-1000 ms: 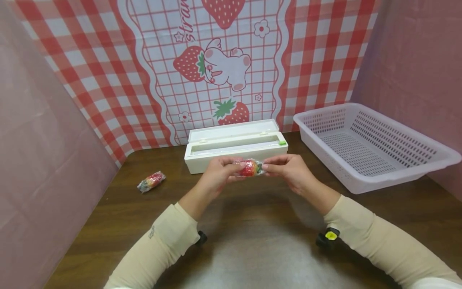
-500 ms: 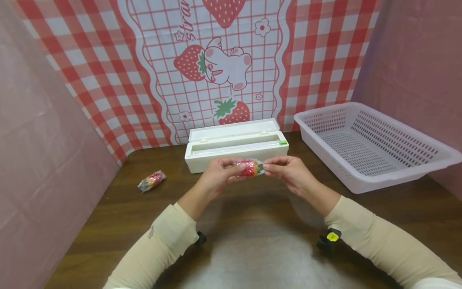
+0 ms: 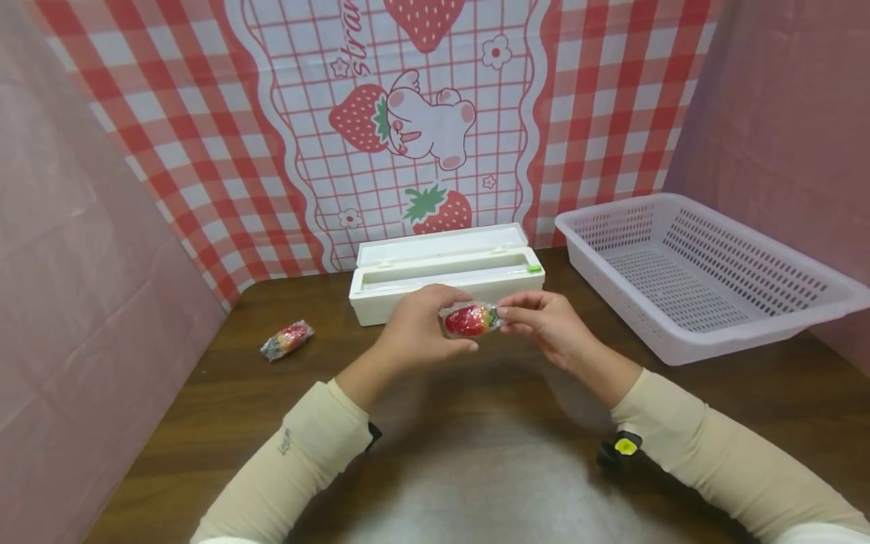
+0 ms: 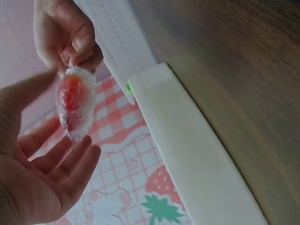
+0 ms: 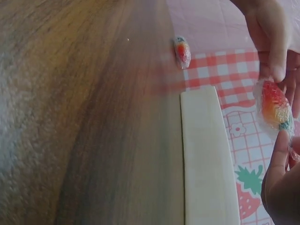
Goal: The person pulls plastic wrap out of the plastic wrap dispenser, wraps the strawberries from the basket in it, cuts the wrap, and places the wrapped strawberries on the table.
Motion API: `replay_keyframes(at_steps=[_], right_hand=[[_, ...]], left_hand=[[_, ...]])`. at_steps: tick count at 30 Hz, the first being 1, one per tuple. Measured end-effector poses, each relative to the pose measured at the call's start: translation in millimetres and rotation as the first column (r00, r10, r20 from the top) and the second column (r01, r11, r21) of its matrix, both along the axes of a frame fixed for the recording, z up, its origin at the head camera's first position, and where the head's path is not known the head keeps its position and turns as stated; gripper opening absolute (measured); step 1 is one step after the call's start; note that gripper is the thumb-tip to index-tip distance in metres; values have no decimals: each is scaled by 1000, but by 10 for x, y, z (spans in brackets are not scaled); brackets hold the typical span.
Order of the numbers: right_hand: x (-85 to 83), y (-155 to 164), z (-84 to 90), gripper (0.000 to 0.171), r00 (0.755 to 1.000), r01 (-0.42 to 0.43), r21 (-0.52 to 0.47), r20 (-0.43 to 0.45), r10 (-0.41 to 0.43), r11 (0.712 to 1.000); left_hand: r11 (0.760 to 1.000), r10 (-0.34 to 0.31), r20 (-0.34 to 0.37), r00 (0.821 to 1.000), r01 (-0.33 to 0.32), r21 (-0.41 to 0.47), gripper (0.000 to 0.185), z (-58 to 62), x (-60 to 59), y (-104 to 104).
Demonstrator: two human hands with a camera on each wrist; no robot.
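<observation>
A plastic-wrapped strawberry point(image 3: 467, 320), red fading to yellow with a green end, is held up in front of a white cling film dispenser point(image 3: 445, 300). My right hand point(image 3: 547, 321) pinches the wrapping at the green end between thumb and fingers. Around the red end, my left hand point(image 3: 423, 326) has its thumb and fingers spread apart; the left wrist view shows the fingertips close behind the wrapped strawberry point(image 4: 75, 105). On the table at the left lies a second wrapped strawberry point(image 3: 287, 340).
The dispenser's lid point(image 3: 442, 243) stands raised, and a green slider point(image 3: 535, 269) sits at its right end. A white plastic basket point(image 3: 700, 347) stands at the right on the brown wooden table point(image 3: 476, 468). Behind hangs a red checked strawberry cloth point(image 3: 598, 136).
My left hand has let go of the red end and spread its thumb and fingers. The right hand keeps its pinch, and the wrapped strawberry stays nearly in place.
</observation>
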State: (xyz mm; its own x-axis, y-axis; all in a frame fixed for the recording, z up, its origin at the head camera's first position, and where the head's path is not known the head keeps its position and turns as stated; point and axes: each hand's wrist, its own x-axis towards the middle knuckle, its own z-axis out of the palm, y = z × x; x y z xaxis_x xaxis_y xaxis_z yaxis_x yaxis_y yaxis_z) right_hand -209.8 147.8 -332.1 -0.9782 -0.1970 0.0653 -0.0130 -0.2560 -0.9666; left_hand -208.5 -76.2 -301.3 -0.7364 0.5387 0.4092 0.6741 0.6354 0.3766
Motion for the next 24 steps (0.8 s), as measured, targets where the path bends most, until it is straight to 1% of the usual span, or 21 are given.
replay_keyframes(at_steps=[2,3,6,8,9,11,13,14,15,16,17,18,19,20,21,22,23,24], right_hand=[[4,-3,-9,21,1000,-12,-5,-6,12,1000],[8,-6,-11,21,1000,-21,-3,-9,21,1000],[19,-13,-17,17,999,-36,8,-23,36,999],[25,-15,-20,11,998,-43,31,-40,44,999],[29,-13,-21,12,997,-48,44,-50,50,998],[33,-10,-22,22,995,-53,82,-76,60,995],[36,-2,-24,33,992,-54,146,-106,69,988],[37,3,-23,37,989,-49,192,-127,74,980],[39,10,-23,40,984,-36,257,-160,79,966],[39,18,-23,42,974,-13,331,-207,86,943],[41,29,-22,43,958,31,418,-273,93,908],[42,40,-19,45,934,87,495,-342,102,864],[43,49,-15,47,903,155,562,-415,115,813],[44,57,-11,49,861,230,614,-490,135,755],[42,66,-7,51,814,305,645,-558,160,700],[41,72,-2,53,767,373,662,-615,186,651],[41,78,3,55,724,427,669,-656,213,609],[41,81,5,57,692,456,672,-680,243,583]], left_hand=[[997,15,-84,996,-22,-80,53,11,34,25],[994,22,-110,994,-34,-108,49,13,50,34],[987,35,-147,988,-57,-149,42,5,88,47],[986,49,-155,987,-72,-149,41,-2,110,41],[987,56,-158,986,-79,-141,41,-6,116,36],[988,68,-166,984,-90,-127,41,-17,120,21],[988,79,-174,981,-101,-118,40,-28,118,0],[989,81,-180,980,-102,-111,40,-32,117,-12],[989,84,-184,979,-104,-104,40,-38,116,-25],[990,83,-187,979,-102,-96,40,-43,118,-41],[991,81,-189,979,-99,-87,39,-48,121,-58],[992,81,-188,979,-97,-80,40,-52,125,-76],[993,78,-191,978,-93,-71,40,-56,131,-94],[994,77,-193,978,-90,-62,40,-59,138,-113],[995,75,-194,978,-87,-52,40,-63,145,-134],[996,73,-197,978,-83,-44,40,-66,153,-156],[996,74,-200,977,-84,-39,40,-69,160,-178],[996,75,-201,977,-83,-33,40,-71,169,-200]])
